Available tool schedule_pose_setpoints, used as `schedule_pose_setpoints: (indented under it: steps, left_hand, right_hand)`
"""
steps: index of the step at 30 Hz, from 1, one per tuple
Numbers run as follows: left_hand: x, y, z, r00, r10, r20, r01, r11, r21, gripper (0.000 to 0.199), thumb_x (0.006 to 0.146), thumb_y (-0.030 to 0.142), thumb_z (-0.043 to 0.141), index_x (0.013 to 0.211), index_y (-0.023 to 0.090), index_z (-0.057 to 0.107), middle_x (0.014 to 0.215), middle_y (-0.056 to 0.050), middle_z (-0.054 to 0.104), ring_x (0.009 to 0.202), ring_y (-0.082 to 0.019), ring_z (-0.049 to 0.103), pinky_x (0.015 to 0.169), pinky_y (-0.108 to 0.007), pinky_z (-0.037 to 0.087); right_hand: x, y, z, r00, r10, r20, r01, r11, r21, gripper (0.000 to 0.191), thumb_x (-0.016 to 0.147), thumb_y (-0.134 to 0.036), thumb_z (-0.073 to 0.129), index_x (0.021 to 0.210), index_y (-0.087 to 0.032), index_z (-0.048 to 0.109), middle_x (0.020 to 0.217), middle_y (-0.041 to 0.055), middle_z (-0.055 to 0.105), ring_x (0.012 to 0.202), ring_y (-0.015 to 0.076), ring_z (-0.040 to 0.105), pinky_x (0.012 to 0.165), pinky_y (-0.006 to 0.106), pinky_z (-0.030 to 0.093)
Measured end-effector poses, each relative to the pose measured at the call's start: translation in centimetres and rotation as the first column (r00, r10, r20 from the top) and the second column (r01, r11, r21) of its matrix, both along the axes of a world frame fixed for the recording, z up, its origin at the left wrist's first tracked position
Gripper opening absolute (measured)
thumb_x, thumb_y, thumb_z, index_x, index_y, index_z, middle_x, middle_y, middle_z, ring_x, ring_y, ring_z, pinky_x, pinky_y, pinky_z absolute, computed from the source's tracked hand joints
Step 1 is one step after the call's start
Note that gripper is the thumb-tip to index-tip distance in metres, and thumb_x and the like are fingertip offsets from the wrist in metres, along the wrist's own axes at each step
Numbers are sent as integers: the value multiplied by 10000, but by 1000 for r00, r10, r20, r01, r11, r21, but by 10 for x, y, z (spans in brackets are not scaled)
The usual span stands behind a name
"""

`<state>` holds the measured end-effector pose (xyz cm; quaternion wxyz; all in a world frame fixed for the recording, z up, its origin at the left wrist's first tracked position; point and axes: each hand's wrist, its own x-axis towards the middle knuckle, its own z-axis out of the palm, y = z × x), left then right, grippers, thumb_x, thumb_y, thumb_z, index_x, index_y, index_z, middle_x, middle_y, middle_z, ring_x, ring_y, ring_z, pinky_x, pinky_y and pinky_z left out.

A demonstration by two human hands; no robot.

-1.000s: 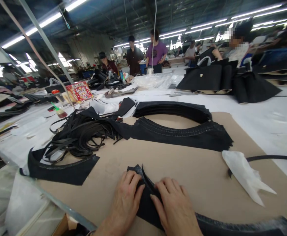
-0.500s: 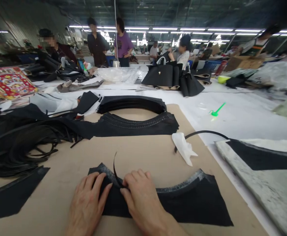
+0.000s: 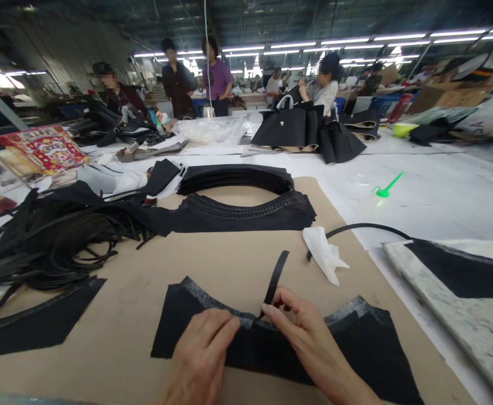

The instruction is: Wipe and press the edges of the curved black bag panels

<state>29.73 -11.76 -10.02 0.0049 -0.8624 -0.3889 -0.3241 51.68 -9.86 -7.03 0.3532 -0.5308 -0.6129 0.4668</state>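
A black panel [image 3: 356, 349] with a concave upper edge lies flat before me, a greyish, glue-like band running along that curve. My right hand [image 3: 299, 323] pinches a narrow black strip [image 3: 277, 278] between thumb and fingers at the middle of the curve. The strip's free end sticks up above the hand. Just left of it, my left hand [image 3: 206, 343] presses on the panel's curved edge, its fingers together and bent over the material; the fingertips are partly hidden.
Brown board [image 3: 136, 326] covers the work area. Beyond lie stacked black panels [image 3: 246, 216]; left, a heap of black strips [image 3: 60, 236]. White crumpled paper [image 3: 324, 253], a green applicator [image 3: 383, 192] and a stone slab [image 3: 461, 309] are to the right. Several people stand behind.
Both hands have moved right along the curved edge. The strip, earlier thin and at the left part of the curve, now stands broad side up at the middle in my right hand. The view has shifted slightly.
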Motion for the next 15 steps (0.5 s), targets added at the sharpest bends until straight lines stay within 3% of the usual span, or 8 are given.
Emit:
schedule_pose_setpoints:
  steps: [3,7,9,12,15]
  left_hand:
    - [13,-4,-6,988,-133,-83,135,991,13,360,952,123,308,1144,135,612,991,-84,666,894,-190,592,758,-285,479]
    - [14,-6,-19,986,-116,-120,125,990,68,407,995,185,256,1143,122,630,982,-86,685,913,-210,593,778,-314,482]
    - [13,-7,-20,984,-121,-133,131,989,66,401,1004,200,269,1137,117,638,966,-77,689,909,-204,589,784,-306,483]
    - [12,-7,-14,979,-133,-156,142,989,47,394,1014,223,283,1146,111,637,967,-69,688,909,-193,581,791,-287,484]
    - [13,-6,-8,976,-134,-174,141,990,29,401,1018,225,273,1153,122,637,957,-61,680,892,-184,571,785,-278,483]
  right_hand:
    - [-1,2,-3,1000,23,-3,-23,1000,2,289,914,-395,535,701,-204,496,710,-38,490,706,141,446,666,266,325]
    - [6,2,-8,998,2,-68,-5,999,-47,325,906,-441,547,688,-204,498,679,-36,473,677,144,443,635,269,344]
    - [16,1,-9,988,-24,-150,13,997,-74,314,903,-473,553,745,-201,561,730,-17,539,732,163,503,689,277,400]
    - [46,-2,-8,946,-205,-252,186,978,-100,285,871,-494,598,901,-219,662,926,32,659,953,224,588,876,329,450]
    - [97,-8,-5,840,-436,-324,445,894,-48,276,835,-517,615,881,-256,692,941,53,693,988,266,628,936,396,476]
